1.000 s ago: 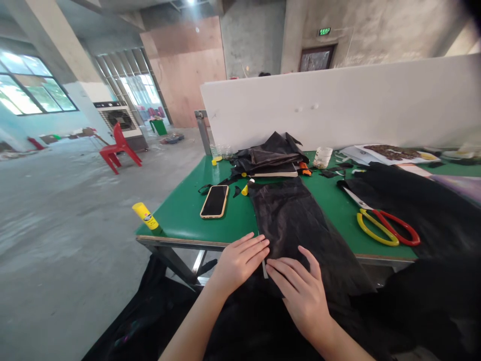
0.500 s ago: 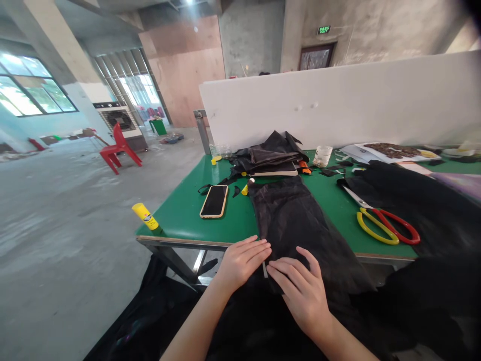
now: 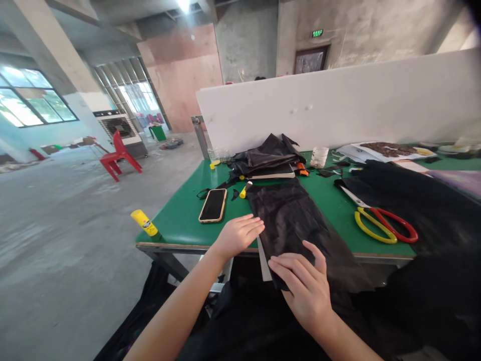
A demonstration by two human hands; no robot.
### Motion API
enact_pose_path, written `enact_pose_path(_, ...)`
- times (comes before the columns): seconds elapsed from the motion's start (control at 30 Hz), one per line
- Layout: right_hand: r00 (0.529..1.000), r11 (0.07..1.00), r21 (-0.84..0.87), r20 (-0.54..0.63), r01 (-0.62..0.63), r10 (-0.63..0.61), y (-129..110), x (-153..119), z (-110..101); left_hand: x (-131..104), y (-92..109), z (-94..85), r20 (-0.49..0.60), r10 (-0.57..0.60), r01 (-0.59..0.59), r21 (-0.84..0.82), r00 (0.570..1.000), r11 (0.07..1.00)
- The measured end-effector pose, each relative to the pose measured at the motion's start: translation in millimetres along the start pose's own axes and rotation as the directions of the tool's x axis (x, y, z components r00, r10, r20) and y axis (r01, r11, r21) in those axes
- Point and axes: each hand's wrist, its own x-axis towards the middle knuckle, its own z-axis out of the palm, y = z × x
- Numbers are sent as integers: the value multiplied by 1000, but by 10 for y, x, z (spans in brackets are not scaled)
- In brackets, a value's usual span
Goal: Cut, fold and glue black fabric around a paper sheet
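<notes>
A thin black sheet point(image 3: 287, 213) is lying on the green table point(image 3: 180, 228), its long axis running away from the wearer, and its near end is reaching past the table's front edge. The left hand point(image 3: 240, 235) is resting at the sheet's left margin, so most of the material is spreading to the right of it; from the right hand point(image 3: 302, 278), the greater part is stretching forward toward the far side of the table. The right hand is sitting closer to the sheet's near end, while the left is lying a little farther up the side. Between them a pale strip point(image 3: 263, 263) is showing along that margin, slanting in much the same direction as the sheet's side (how much of it is running underneath, I cannot tell). The left hand is keeping its fingers together and nearly straight, unclenched, with the fingertips touching the black material; its thumb is not showing clearly. The right hand is bending its fingers loosely, the tips meeting the sheet beside the strip and the outermost finger lifting away; its thumb is hiding from view, so whether it is pinching the material, I cannot tell.
</notes>
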Motion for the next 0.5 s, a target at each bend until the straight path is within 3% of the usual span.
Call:
enact_pose_path(0.23,1000,1000,-1,-19,1,-1,-15,49,-45,59,-351,214,24,55,-58,130,998,990)
enact_pose_path(0.5,1000,1000,8,-23,-5,5,-35,32,-26,109,-715,557,51,6,-15,185,999,983)
